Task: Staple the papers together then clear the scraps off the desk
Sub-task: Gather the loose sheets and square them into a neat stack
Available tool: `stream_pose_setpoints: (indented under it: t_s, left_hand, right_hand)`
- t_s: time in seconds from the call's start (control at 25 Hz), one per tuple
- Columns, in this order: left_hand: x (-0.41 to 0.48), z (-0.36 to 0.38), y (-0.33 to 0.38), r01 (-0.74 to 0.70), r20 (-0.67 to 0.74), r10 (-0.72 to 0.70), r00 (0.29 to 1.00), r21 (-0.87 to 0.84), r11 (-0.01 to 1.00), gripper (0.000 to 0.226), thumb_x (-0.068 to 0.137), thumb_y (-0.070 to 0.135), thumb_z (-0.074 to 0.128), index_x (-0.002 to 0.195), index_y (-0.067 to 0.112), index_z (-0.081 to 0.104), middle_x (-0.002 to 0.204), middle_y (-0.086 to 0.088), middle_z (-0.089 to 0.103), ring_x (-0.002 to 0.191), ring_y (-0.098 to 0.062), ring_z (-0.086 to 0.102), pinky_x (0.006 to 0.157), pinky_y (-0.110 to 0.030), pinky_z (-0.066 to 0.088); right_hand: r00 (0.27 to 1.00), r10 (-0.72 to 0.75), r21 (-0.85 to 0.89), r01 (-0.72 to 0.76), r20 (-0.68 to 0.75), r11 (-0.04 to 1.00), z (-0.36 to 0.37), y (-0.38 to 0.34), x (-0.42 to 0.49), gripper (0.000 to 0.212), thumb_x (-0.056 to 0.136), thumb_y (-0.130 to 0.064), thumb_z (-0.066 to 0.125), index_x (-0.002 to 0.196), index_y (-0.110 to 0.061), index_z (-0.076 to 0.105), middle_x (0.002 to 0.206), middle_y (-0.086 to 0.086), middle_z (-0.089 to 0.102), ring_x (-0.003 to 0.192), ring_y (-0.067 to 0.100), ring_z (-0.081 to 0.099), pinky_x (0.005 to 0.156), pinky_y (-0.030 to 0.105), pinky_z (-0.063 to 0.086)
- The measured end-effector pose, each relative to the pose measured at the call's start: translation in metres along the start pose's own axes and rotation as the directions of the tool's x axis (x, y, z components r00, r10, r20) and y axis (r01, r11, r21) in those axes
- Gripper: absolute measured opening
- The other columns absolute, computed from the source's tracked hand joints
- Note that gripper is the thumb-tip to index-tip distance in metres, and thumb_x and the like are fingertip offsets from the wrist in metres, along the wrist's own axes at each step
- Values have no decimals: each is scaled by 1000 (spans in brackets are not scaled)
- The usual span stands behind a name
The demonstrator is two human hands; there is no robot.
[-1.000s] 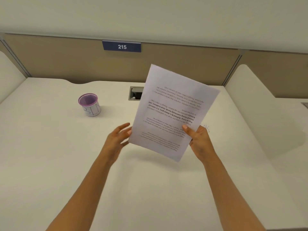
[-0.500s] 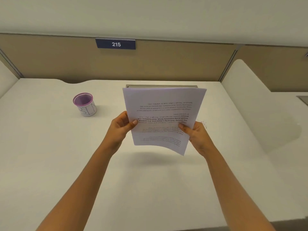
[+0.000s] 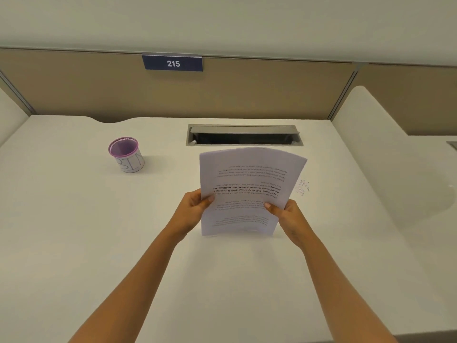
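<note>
A stack of white printed papers (image 3: 247, 184) stands nearly upright on the white desk (image 3: 99, 243), its lower edge touching or just above the surface, the text upside down to me. My left hand (image 3: 191, 211) grips its left edge and my right hand (image 3: 286, 215) grips its right edge, thumbs on the front sheet. The top of the stack curls back a little. A small scatter of tiny scraps (image 3: 303, 188) lies on the desk just right of the papers. No stapler is in view.
A purple-rimmed cup labelled BIN (image 3: 126, 154) stands at the left back. A grey cable slot (image 3: 243, 135) with its lid up is set into the desk behind the papers. Beige partition with a 215 sign (image 3: 172, 63) at the back; white divider (image 3: 395, 157) to the right.
The papers were tilted and held mainly by my right hand; my left hand took the left edge, and both hands squared the stack and brought it down toward the desk.
</note>
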State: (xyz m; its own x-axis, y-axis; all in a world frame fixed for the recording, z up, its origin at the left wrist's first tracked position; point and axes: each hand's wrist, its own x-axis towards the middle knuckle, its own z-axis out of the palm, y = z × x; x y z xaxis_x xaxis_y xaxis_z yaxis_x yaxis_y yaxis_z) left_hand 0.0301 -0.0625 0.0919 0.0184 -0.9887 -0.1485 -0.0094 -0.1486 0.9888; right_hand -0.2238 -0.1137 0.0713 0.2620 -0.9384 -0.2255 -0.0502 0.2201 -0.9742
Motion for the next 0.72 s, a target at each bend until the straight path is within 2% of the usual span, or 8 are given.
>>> stream_pose_setpoints:
  t_s: [0.2,0.36,0.44,0.52,0.56,0.64,0.72]
  left_hand:
    - [5,-1,-4,-12,-58,6,998,-104,995,26,100,12,50,117,19,68,115,-1,73,107,-21,69,90,-35,55]
    - [6,-3,-2,7,-173,-74,982,-362,932,26,99,10,50,118,16,66,112,1,74,105,-22,69,88,-39,57]
    - [8,-3,-1,20,-207,-148,967,-517,855,26,99,9,49,120,15,63,113,0,73,106,-21,67,89,-41,56]
    - [8,1,-2,17,-206,-193,959,-640,768,27,99,7,48,120,16,63,114,0,72,104,-19,67,84,-39,59]
    - [8,5,-2,17,-202,-211,956,-682,732,26,99,6,47,118,17,63,113,0,72,103,-18,67,81,-37,61]
    - [6,15,-4,26,-189,-240,952,-732,681,27,100,6,46,116,18,63,110,2,73,103,-18,67,79,-36,61]
    - [2,24,-7,43,-160,-260,952,-771,635,27,100,6,45,115,20,63,107,4,75,103,-17,66,83,-39,60]
  right_hand:
    - [999,-26,45,25,21,999,-12,-12,3,32,91,-9,62,123,-11,64,115,3,72,103,19,69,81,25,57]
    - [999,-11,67,14,-45,998,-30,-7,-3,35,86,-13,68,120,-10,64,112,5,73,108,29,66,87,33,55]
    - [997,17,163,-4,-76,987,-29,-2,-12,52,73,-28,80,118,-9,63,108,9,73,108,35,65,91,43,53]
    - [997,38,311,-17,-61,950,-19,1,-18,73,57,-40,90,117,-9,61,107,11,71,104,32,66,92,47,51]
    - [999,27,365,-12,-36,931,-11,2,-21,72,58,-38,90,118,-10,61,110,10,70,104,29,66,93,47,50]
    - [1000,-25,428,23,0,904,8,-1,-23,52,74,-24,80,120,-10,61,119,11,68,109,26,64,95,46,50]
    - [998,-50,459,61,-38,886,23,-9,-23,33,85,-11,66,118,-10,63,121,10,68,111,25,65,92,42,52]
